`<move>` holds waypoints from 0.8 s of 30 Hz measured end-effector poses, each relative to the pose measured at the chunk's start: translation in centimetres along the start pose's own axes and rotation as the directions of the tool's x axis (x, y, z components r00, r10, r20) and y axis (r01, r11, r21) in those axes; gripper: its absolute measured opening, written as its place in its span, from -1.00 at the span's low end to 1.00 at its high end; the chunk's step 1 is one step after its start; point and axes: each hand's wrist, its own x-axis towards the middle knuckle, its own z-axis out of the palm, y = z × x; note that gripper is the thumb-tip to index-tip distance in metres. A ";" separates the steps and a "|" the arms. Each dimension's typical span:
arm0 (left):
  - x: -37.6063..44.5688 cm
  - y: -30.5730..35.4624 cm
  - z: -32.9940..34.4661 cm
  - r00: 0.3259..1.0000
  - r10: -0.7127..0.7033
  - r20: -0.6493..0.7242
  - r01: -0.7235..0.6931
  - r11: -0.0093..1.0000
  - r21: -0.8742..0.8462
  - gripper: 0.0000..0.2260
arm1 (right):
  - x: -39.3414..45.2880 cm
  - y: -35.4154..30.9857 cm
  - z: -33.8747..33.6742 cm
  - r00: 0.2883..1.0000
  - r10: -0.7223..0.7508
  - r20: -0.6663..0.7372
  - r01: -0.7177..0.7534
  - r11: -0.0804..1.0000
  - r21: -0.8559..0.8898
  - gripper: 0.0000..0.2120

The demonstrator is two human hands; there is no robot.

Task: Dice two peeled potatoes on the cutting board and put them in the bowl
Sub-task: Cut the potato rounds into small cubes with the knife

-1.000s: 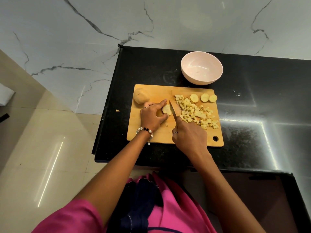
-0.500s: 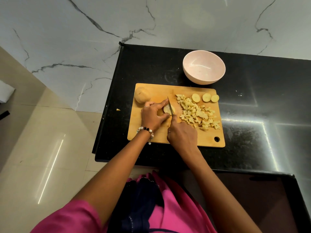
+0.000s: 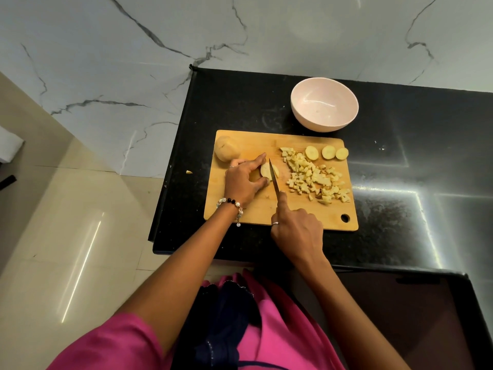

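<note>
The black surface is running out of view at the right and lower edges, and the person's arms are covering part of its near rim. One wooden cutting board is lying on it, its near edge partly hidden under the right hand. One pale bowl is standing just beyond the board's far edge, apart from it, and nothing plain is showing inside (a faint speck or two, too small to name). The right hand is curling round the handle of one knife, so the handle itself is hidden; its forefinger is lying along the blade's back, and the blade is resting across a potato piece. The left hand is pinching that piece between thumb and fingers, covering its left end. One whole peeled potato is sitting at the board's far left corner, beside the left hand. A heap of diced potato is lying right of the knife, too many cubes to count. Three round slices are lying in a row beyond the heap. One small scrap is lying on the surface left of the board.
</note>
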 end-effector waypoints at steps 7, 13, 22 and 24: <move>-0.2 0.3 -0.4 0.997 0.060 -0.048 -0.062 0.998 -0.029 -0.43 | 2.6 -0.6 0.4 1.000 0.000 -0.013 0.000 0.999 -0.035 -0.47; -0.1 0.3 -0.1 0.993 0.077 -0.086 -0.079 0.996 -0.031 -0.45 | 3.8 -1.2 1.3 0.999 -0.011 -0.040 0.006 0.994 -0.113 -0.47; -0.2 0.1 0.2 0.989 0.103 -0.106 -0.106 0.994 -0.020 -0.47 | -0.9 -0.7 1.7 0.998 -0.001 0.059 0.006 0.996 -0.088 -0.41; -0.2 0.1 0.1 0.990 0.103 -0.094 -0.105 0.994 -0.018 -0.46 | -0.7 -0.5 1.0 0.999 0.004 0.039 -0.002 0.999 -0.051 -0.43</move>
